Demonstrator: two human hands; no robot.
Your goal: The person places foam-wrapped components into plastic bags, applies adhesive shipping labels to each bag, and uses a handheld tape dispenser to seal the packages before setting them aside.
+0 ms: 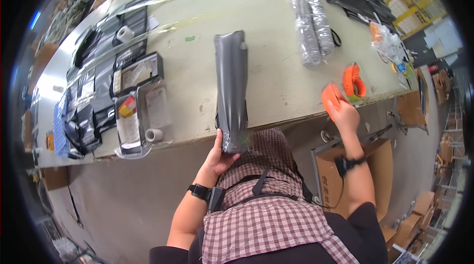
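A long package in dark grey plastic (231,76) lies lengthwise on the table in front of me, its near end jutting past the table's front edge. Around that near end my left hand (219,159) is closed, thumb along the side and fingers underneath. Off to the right, my right hand (346,120) grips an orange tape dispenser (332,97) at the table's edge; part of it is hidden by the fingers. Just beyond it stands a second orange tape dispenser (353,81), touched by neither hand.
Two clear-wrapped grey rolls (311,27) lie at the back right. On the left are open black boxes (140,74) with small items, and a pile of black plastic bags (103,76). Below the table's right side stands an open cardboard carton (382,175). Plastic scraps (387,44) sit at the right edge.
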